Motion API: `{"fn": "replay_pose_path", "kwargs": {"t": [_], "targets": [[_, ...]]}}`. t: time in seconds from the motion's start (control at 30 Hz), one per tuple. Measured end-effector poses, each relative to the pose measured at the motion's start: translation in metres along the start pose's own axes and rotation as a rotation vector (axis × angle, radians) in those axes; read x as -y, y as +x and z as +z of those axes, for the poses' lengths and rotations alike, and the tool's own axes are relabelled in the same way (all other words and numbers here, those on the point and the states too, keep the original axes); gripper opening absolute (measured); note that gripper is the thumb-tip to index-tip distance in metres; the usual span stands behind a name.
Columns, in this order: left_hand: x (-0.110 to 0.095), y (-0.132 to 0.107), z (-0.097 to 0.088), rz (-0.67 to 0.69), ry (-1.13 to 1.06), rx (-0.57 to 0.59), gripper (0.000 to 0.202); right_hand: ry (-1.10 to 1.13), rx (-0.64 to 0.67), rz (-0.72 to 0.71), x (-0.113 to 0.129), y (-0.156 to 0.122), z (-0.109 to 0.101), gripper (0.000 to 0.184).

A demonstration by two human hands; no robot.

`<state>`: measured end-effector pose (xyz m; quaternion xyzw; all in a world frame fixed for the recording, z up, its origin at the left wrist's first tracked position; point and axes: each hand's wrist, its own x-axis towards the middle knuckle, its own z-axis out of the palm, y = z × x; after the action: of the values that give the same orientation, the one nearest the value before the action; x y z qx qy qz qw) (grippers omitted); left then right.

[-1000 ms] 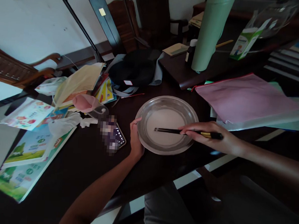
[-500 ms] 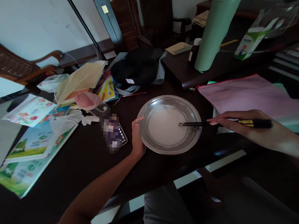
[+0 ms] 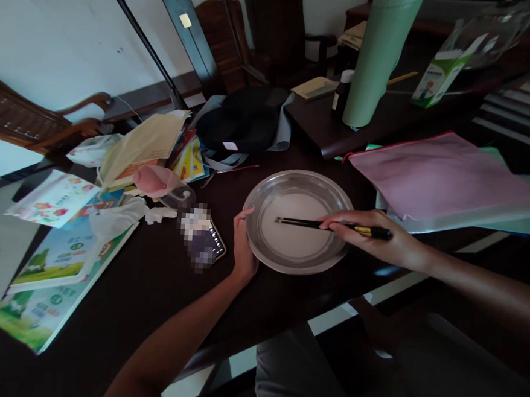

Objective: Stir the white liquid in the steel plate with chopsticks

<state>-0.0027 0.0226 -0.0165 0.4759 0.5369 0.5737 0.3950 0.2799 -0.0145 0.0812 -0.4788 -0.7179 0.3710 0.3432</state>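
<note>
A round metal basin (image 3: 259,246) stands on the dark table, with a whitish liquid (image 3: 296,240) spread over its bottom. Around the basin's left side my left hand (image 3: 244,248) is curled, its thumb at the rim. My right hand (image 3: 367,230) is closed on a pair of black chopsticks (image 3: 302,223) with gold bands near the thick ends. The chopsticks lie nearly level across the basin, their tips over the left part of the liquid; whether they touch it I cannot tell. Left of my left hand lies a phone (image 3: 216,240), its screen partly blurred out.
A pink zip pouch (image 3: 439,180) lies on papers to the right. Behind stand a green tumbler (image 3: 378,61), a small dark bottle (image 3: 342,92) and a green-white carton (image 3: 441,78). A black bag (image 3: 243,118) sits beyond the basin; booklets (image 3: 56,256) and tissue packs are at left.
My right hand has moved left, carrying the chopsticks from the basin's right side until their tips reach across the liquid. My left hand stays on the basin.
</note>
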Motion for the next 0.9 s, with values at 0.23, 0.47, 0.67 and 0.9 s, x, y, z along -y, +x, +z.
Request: {"fn": "replay_pose_path", "kwargs": {"t": [0.23,0.47,0.67,0.9], "targets": [[0.001,0.001,-0.003,-0.010,0.047,0.016,0.047,-0.127,-0.078,0.061,0.004,-0.005,-0.030,0.030],[0.003,0.001,-0.004,-0.013,0.055,0.007,0.046,-0.194,-0.158,0.179,0.013,-0.042,-0.059,0.034],[0.005,0.002,-0.002,-0.057,0.013,0.000,0.052,-0.045,0.000,0.146,0.015,-0.042,-0.040,0.031],[0.007,0.002,-0.003,-0.012,0.031,0.016,0.055,-0.010,0.035,0.008,0.007,-0.006,-0.008,0.027]]}}
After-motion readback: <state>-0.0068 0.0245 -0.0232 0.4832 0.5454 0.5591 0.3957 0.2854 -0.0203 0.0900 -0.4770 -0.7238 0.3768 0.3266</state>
